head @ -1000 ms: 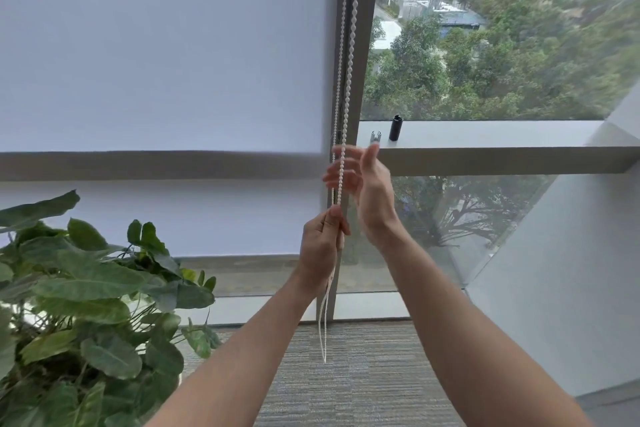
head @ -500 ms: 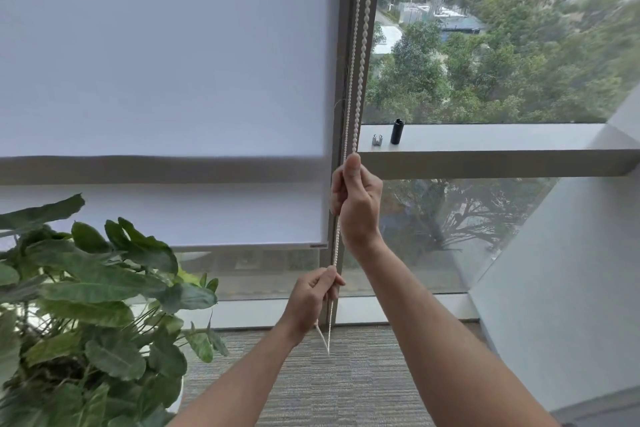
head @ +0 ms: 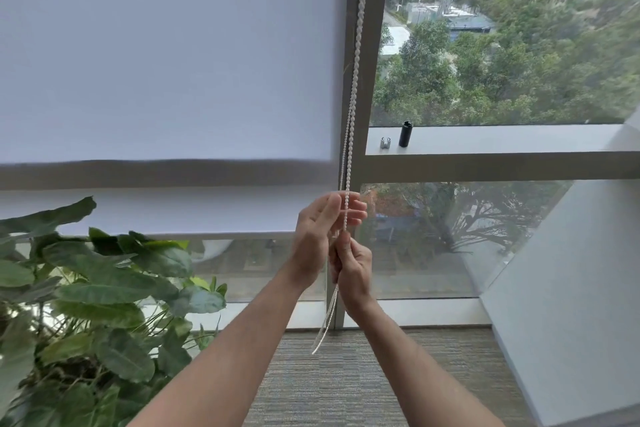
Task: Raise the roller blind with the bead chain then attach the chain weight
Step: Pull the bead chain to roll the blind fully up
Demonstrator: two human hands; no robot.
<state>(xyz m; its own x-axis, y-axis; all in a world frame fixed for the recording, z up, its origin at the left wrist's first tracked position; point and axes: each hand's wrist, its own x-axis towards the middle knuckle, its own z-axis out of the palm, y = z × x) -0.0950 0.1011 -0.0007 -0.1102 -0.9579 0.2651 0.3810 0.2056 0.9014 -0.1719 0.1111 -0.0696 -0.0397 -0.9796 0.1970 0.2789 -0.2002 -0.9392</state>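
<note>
The bead chain [head: 352, 87] hangs as a long vertical line down the window mullion [head: 375, 45], just right of the roller blind [head: 166, 55], and its long axis runs straight down into both hands, so the coming pull is judged to lie along that same vertical. The left hand [head: 320, 236] is the higher one: its fingers [head: 349, 210] are seen nearly straight and slightly spread, laid against the strands from the left at about the level of the horizontal window bar, not yet curled round them. The right hand [head: 351, 270] sits directly below, touching the left; its fingers are curled and pinched on the chain, and the slack loop is seen dangling out beneath it toward the carpet [head: 346, 374]. The upper grip point is therefore nearer the left hand, which is judged ready to close there while the right carries the tension. Both forearms are raised from below and converge on the chain, the left from the lower left, the right more steeply from the lower right. The blind's bottom edge is seen low, near the top of the potted plant [head: 97, 288], so the raising is judged far from finished. The black chain weight [head: 405, 133] stands upright on the window ledge [head: 502, 139], with a small metal clip [head: 385, 142] just beside it, both above and right of the hands and untouched.
</note>
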